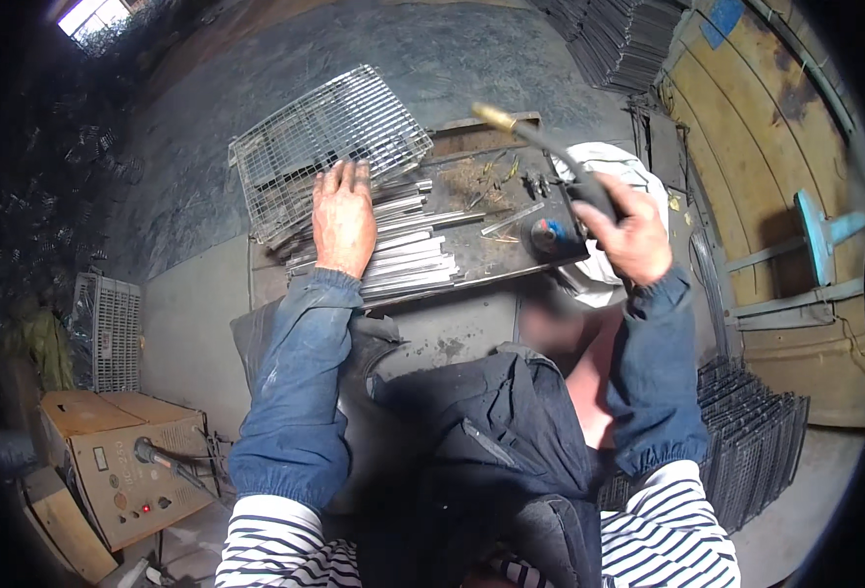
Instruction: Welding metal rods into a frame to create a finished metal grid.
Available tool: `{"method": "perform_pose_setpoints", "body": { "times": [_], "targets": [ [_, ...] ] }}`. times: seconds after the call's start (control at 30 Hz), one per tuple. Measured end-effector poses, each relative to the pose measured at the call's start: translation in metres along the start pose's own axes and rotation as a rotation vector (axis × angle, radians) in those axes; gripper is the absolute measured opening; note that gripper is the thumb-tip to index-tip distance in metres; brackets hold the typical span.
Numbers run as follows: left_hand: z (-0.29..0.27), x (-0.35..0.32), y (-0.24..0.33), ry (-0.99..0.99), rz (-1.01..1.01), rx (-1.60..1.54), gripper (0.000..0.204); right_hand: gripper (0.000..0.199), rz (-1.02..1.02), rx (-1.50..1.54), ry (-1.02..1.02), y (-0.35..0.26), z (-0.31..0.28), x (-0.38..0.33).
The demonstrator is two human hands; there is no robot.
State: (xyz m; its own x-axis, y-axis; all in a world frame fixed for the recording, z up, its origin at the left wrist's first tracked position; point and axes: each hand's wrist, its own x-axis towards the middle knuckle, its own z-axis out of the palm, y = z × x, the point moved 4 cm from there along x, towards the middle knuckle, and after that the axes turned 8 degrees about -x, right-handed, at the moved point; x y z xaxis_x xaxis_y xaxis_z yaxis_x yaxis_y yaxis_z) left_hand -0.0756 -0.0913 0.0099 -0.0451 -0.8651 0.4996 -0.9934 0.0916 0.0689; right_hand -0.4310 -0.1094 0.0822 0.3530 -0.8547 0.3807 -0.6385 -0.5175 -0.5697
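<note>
In my right hand [628, 233] is a welding torch [577, 171] with a black handle and a brass-coloured nozzle. It is raised over the right side of the workbench, its nozzle pointing up and left. My left hand [342, 220] lies palm down with fingers stretched forward, at the near edge of a wire mesh basket [393, 118]. Under and beside that hand are several cut metal bars [413, 260], stacked side by side. A small blue and red round item [547, 231] sits on the bench, left of the torch hand.
The dark workbench [496, 257] carries loose metal bits. A white sack [599, 154] hangs at its right. A welding machine [138, 470] with a lit red lamp stands lower left. Stacked black mesh panels [761, 441] lean at the right, near a yellowish panel wall [726, 147].
</note>
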Motion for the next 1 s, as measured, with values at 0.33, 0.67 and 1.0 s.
{"method": "perform_pose_setpoints", "body": {
  "times": [0.33, 0.67, 1.0],
  "targets": [
    [0.004, 0.001, 0.0, -0.04, 0.005, 0.037, 0.047, 0.056, 0.179, 0.217, -0.299, 0.008, 0.065, -0.018],
    [0.004, 0.001, 0.001, -0.038, 0.004, 0.047, 0.046, 0.05, 0.13, 0.105, -0.202, 0.011, 0.09, -0.006],
    [0.005, 0.003, 0.002, -0.038, -0.005, 0.004, 0.045, 0.045, 0.036, 0.058, -0.144, 0.01, 0.094, -0.004]
  ]
}}
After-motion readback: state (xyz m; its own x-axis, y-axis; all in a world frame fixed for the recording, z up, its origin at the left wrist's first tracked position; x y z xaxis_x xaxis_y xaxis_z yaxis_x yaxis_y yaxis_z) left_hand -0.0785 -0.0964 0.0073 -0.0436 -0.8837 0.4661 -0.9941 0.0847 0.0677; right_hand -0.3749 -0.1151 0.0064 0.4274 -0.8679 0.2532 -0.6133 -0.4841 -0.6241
